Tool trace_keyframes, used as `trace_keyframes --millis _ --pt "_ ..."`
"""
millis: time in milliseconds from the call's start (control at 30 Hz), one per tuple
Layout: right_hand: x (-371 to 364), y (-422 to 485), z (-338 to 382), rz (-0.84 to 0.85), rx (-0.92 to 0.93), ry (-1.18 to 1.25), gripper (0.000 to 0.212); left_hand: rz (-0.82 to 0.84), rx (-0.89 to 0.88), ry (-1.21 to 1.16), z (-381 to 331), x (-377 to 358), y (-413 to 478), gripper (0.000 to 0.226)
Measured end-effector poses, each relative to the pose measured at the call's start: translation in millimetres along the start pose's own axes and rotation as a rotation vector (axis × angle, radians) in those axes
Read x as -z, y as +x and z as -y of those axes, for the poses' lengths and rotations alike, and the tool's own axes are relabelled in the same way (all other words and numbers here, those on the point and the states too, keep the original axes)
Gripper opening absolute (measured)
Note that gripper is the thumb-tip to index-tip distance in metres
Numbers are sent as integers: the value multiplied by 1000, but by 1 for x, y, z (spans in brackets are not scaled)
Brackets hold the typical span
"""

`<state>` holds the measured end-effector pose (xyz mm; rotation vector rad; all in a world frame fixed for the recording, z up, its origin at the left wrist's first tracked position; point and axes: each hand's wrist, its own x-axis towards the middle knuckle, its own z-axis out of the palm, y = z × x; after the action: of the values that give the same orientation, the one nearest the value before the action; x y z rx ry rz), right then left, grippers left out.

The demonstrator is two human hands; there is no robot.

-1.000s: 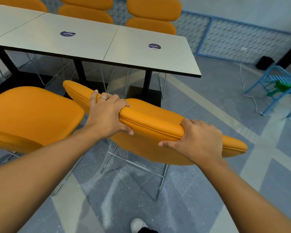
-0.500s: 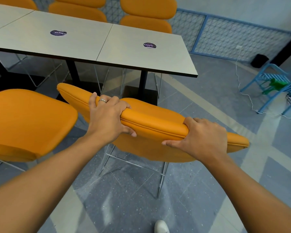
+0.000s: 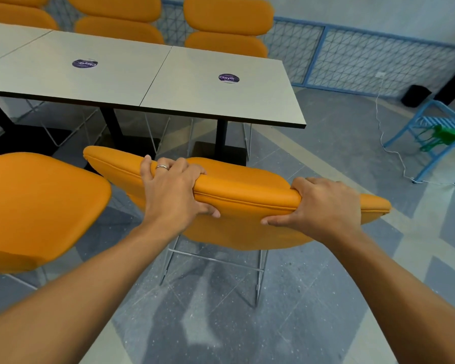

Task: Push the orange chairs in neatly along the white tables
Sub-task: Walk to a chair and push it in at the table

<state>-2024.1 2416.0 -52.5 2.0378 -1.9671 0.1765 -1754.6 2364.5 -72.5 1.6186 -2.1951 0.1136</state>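
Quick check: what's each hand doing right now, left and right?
Left hand: closed on the top of the chair back.
Right hand: closed on the same chair back, further right.

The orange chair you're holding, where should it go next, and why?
Probably straight forward, toward the white table. Both the left hand and the right hand grip the orange chair by its backrest, and it stands back from the table edge, with open floor between.
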Motion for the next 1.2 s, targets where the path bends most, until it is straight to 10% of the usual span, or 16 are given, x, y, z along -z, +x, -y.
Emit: trace_keyframes --millis 1200 --pt "-75 189 -133 55 118 16 84 -46 188 56 -73 -81 169 82"
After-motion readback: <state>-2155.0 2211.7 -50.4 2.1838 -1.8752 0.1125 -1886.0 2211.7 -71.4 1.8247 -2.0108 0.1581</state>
